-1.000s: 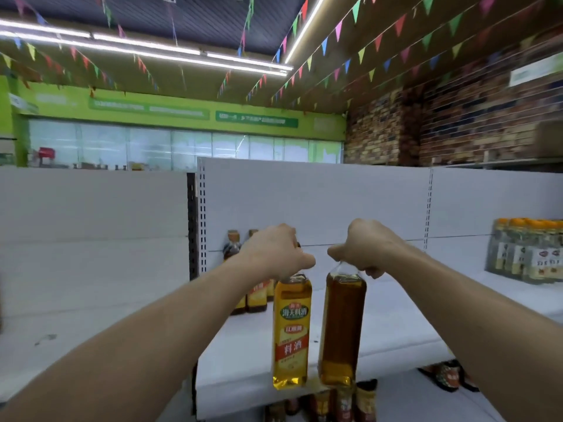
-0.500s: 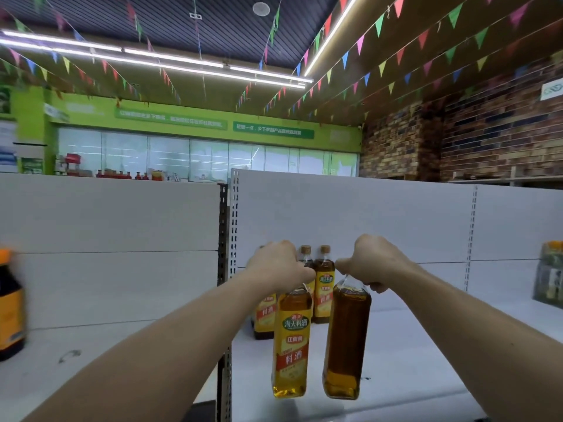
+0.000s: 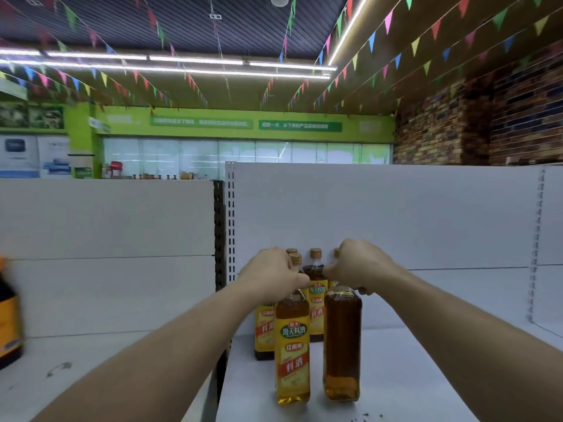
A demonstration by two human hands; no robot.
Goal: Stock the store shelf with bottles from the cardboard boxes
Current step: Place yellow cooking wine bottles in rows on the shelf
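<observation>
My left hand (image 3: 274, 274) grips the neck of a yellow-labelled bottle (image 3: 292, 348) of amber liquid, its label facing me. My right hand (image 3: 359, 266) grips the neck of a second amber bottle (image 3: 342, 342), its label turned away. Both bottles hang upright side by side, their bases at or just above the white shelf (image 3: 411, 376). Right behind them stand several bottles of the same kind (image 3: 316, 303) against the shelf's back panel. No cardboard box is in view.
A perforated upright post (image 3: 224, 236) divides this shelf bay from the left one (image 3: 91, 360). A blurred dark bottle with an orange label (image 3: 9, 318) stands at the far left edge. A second upright (image 3: 536, 239) bounds the bay on the right.
Both hands have carried the two bottles forward over the shelf and down toward its surface, close to the standing bottles. The view has shifted left, and the orange-capped bottles at the right have left the frame.
</observation>
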